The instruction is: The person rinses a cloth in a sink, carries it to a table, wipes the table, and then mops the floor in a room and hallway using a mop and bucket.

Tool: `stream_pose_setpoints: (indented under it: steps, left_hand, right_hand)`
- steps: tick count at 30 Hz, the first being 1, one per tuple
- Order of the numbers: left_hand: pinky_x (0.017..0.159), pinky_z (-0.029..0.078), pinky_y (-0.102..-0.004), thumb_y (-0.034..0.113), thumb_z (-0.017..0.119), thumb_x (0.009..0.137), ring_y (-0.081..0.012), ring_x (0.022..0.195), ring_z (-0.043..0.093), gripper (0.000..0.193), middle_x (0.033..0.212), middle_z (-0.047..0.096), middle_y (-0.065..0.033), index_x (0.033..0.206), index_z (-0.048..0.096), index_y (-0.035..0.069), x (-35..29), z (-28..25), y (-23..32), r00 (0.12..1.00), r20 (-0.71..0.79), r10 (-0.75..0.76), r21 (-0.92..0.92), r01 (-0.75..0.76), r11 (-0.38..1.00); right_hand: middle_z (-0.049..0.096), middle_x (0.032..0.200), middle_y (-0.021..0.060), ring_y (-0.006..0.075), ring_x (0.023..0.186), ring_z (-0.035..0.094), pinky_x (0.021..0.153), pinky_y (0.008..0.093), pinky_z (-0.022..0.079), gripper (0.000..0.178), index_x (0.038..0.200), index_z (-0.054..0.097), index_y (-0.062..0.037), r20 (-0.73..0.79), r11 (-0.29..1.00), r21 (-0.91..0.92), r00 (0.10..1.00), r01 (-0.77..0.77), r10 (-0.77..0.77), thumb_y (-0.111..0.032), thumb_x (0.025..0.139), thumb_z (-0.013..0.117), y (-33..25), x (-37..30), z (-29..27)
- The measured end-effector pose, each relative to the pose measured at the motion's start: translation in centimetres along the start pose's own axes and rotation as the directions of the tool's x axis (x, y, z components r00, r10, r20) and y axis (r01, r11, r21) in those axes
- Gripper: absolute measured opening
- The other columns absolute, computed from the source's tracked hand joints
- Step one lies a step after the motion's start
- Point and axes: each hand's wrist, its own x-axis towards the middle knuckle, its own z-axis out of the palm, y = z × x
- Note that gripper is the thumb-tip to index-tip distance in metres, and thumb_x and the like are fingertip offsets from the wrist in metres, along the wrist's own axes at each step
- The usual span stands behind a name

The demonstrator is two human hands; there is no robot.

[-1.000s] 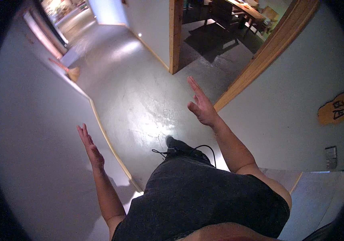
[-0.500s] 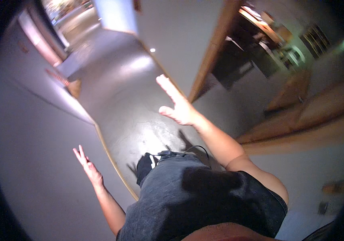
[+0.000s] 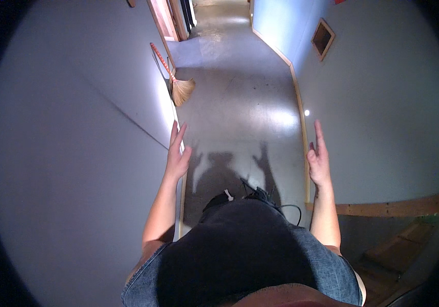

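My left hand (image 3: 179, 157) is raised in front of me beside the left wall, its fingers stretched out and apart, holding nothing. On the other side, my right hand (image 3: 320, 162) is also held up with fingers extended and thumb apart, near the right wall and empty. Ahead of my left hand, a straw broom (image 3: 181, 91) with a red-and-white striped handle leans on the left wall, its bristles down at the floor. Neither hand touches it.
A grey floor (image 3: 234, 115) runs ahead as a corridor between the left wall (image 3: 76, 169) and the right wall (image 3: 383, 128). A wood-framed opening (image 3: 323, 40) is set in the right wall. A doorway (image 3: 170, 23) stands at the far left. A wooden edge (image 3: 383, 209) lies at lower right.
My view has swung round to face straight down the corridor. Both hands now sit at similar height on either side, and the broom appears closer. The side room has mostly left the view.
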Motion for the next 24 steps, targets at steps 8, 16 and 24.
stream_pose_setpoints:
  steps: [8,16,24]
  left_hand:
    - [0.118,0.019,-0.0484,0.071,0.049,0.087,-0.0340,0.149,0.018,0.091,0.161,0.016,-0.0160,0.154,0.025,0.015,24.8,2.8,-8.1,0.993,0.116,0.004,0.066,-0.012,0.998]
    - [0.117,0.023,-0.0479,0.009,0.052,0.093,-0.0306,0.145,0.027,0.073,0.161,0.020,-0.0109,0.156,0.015,0.012,41.9,3.6,-19.1,0.946,0.002,-0.324,-0.241,0.315,0.918]
    - [0.112,0.032,-0.0446,0.028,0.057,0.098,-0.0350,0.143,0.031,0.073,0.160,0.020,-0.0126,0.156,0.016,0.011,53.7,4.8,-29.4,0.890,-0.123,-0.439,-0.317,0.384,0.867]
  right_hand:
    - [0.020,0.161,0.0130,0.0319,0.149,0.014,0.119,0.0517,0.016,0.097,0.156,0.021,-0.0141,-0.083,0.997,0.023,0.994,-0.075,0.076,-0.075,0.085,0.049,9.9,22.8,3.0]
    - [0.019,0.161,0.0153,0.0328,0.149,0.013,0.120,0.0502,0.012,0.105,0.155,0.019,-0.0105,0.051,0.995,-0.101,0.999,-0.006,0.012,-0.084,0.082,0.035,15.7,53.3,8.8]
    - [0.011,0.163,0.0093,0.0359,0.148,0.014,0.113,0.0658,0.019,0.099,0.156,0.016,-0.0254,0.409,0.996,0.026,0.908,0.085,-0.088,-0.081,0.079,0.044,17.0,77.8,18.7]
